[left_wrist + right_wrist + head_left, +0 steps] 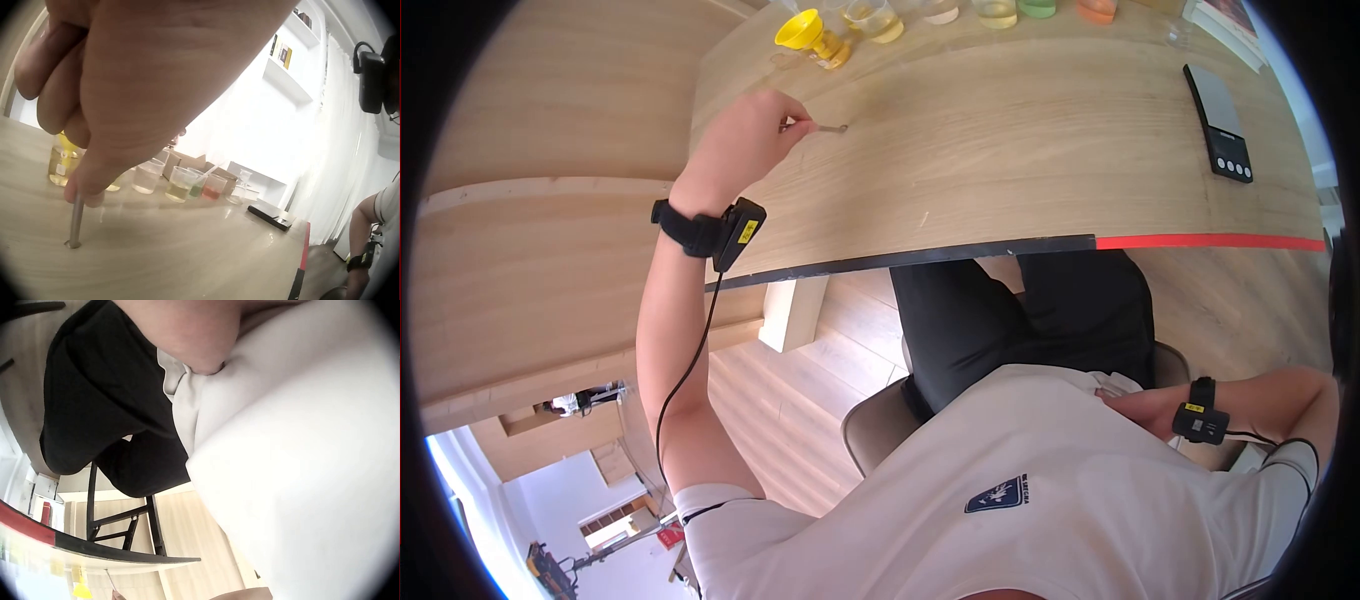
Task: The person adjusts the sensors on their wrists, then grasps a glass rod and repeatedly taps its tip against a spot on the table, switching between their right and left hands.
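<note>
My left hand (745, 140) pinches the end of a thin metal spoon (830, 128) between thumb and fingers, over the left part of the wooden table (1000, 130). In the left wrist view the spoon (76, 225) points down from the fingertips of my left hand (137, 87), its small tip at the tabletop. A yellow funnel (800, 31) sits in a container of yellowish liquid beyond that hand. My right hand (1142, 410) lies against the white shirt (1040, 440) near the lap; its fingers are partly hidden by the shirt in the head and right wrist views.
Several clear cups stand along the table's far side, including one with pale yellow liquid (996, 14), a green one (1037, 8) and an orange one (1097, 10). A black scale (1220, 125) lies at the right. Black and red tape (1200, 242) marks the near edge.
</note>
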The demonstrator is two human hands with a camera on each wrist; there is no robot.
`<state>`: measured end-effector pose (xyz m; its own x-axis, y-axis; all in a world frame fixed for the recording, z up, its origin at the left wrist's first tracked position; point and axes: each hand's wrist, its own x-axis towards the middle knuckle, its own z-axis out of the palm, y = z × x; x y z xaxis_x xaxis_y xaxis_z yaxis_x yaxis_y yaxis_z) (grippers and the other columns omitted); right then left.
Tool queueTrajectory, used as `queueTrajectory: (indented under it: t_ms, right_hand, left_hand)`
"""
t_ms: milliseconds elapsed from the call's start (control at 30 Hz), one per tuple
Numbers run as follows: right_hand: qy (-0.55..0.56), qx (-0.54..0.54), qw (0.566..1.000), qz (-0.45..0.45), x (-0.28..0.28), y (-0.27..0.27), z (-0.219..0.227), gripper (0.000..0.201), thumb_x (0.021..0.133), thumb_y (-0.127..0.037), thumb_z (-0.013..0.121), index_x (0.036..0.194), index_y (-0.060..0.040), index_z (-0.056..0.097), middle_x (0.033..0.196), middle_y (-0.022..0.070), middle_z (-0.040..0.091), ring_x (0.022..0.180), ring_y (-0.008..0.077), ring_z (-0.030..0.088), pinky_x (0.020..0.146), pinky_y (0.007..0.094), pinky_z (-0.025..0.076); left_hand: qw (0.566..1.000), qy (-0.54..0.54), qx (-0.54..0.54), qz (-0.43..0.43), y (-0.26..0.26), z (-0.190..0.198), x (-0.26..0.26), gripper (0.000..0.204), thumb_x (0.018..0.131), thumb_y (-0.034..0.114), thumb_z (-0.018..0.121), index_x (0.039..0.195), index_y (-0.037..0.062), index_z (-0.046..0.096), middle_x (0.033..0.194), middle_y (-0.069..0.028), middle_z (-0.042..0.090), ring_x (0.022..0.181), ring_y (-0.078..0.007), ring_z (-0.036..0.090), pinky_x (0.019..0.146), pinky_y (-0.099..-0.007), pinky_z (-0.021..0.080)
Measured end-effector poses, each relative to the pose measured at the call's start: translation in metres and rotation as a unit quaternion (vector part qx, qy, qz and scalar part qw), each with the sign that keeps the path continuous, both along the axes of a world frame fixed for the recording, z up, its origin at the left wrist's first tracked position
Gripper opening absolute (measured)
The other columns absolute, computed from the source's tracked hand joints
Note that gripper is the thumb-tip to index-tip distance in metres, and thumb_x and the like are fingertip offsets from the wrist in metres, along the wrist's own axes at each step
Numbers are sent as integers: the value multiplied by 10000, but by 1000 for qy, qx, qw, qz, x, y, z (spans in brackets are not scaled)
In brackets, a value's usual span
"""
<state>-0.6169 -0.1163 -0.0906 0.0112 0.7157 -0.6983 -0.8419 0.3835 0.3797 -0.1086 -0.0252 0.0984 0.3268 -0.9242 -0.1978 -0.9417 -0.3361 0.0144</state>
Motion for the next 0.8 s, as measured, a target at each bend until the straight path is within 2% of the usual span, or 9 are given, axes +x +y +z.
queueTrajectory:
  t_ms: [67,100,167,233,400,467,600,667,800]
  right_hand:
    - [19,1,1000,-6,-2,1,-3,654,1048,-615,388,1460,-120,501,1521,20,509,1343,165,508,1163,343,381]
    - [18,0,1000,-6,-1,1,-1,654,1048,-615,388,1460,-120,501,1521,20,509,1343,165,508,1163,343,381]
    - [6,-6,1000,-5,-1,1,1,656,1045,-618,393,1461,-122,499,1518,17,512,1341,168,509,1162,346,381]
    - [-1,-5,1000,-6,-3,0,0,659,1044,-620,395,1466,-124,493,1524,15,505,1349,168,500,1163,349,379]
    - [-11,-8,1000,1,-2,0,2,671,1043,-624,391,1494,-132,458,1556,11,463,1384,169,462,1173,358,367]
    - [-16,16,1000,-10,-7,1,-6,683,1041,-632,384,1511,-139,435,1578,11,432,1400,167,443,1178,358,361]
    - [-6,8,1000,0,-1,-1,3,687,1039,-632,388,1521,-143,419,1586,14,417,1402,169,439,1180,358,358]
    - [0,8,1000,-3,2,-1,7,674,1038,-625,400,1500,-137,450,1567,11,448,1383,169,462,1173,356,369]
    - [31,-1,1000,1,7,0,6,655,1040,-619,404,1471,-133,488,1543,4,483,1358,164,490,1161,352,386]
  left_hand:
    - [995,-78,-58,-25,0,-10,11,241,962,237,686,1014,17,769,869,-193,734,818,-333,714,732,-393,556]
    - [995,-79,-59,-25,-1,-12,15,241,962,237,686,1014,17,769,869,-193,734,818,-333,714,732,-393,556]
    - [991,-121,-60,5,-10,-19,22,244,968,250,679,1036,36,774,855,-187,734,803,-331,713,727,-391,556]
    - [991,-107,-78,9,-19,-29,36,247,969,252,678,1044,37,773,848,-186,734,790,-334,711,721,-393,556]
    - [991,-78,-106,19,-26,-26,25,252,963,249,688,1053,29,772,838,-193,733,763,-345,710,704,-399,556]
    - [991,-21,-129,2,-22,-27,16,204,930,211,705,969,25,782,790,-179,721,726,-364,686,694,-422,555]
    - [996,-4,-83,-17,-6,-9,3,238,949,225,708,1023,9,774,832,-201,732,771,-333,720,721,-384,559]
    - [1000,0,-13,-23,1,3,3,234,943,215,709,1010,0,773,824,-195,732,771,-324,719,728,-382,559]
    - [999,-16,-42,-6,4,-7,14,229,940,215,707,1001,5,774,815,-185,729,762,-332,709,725,-386,556]
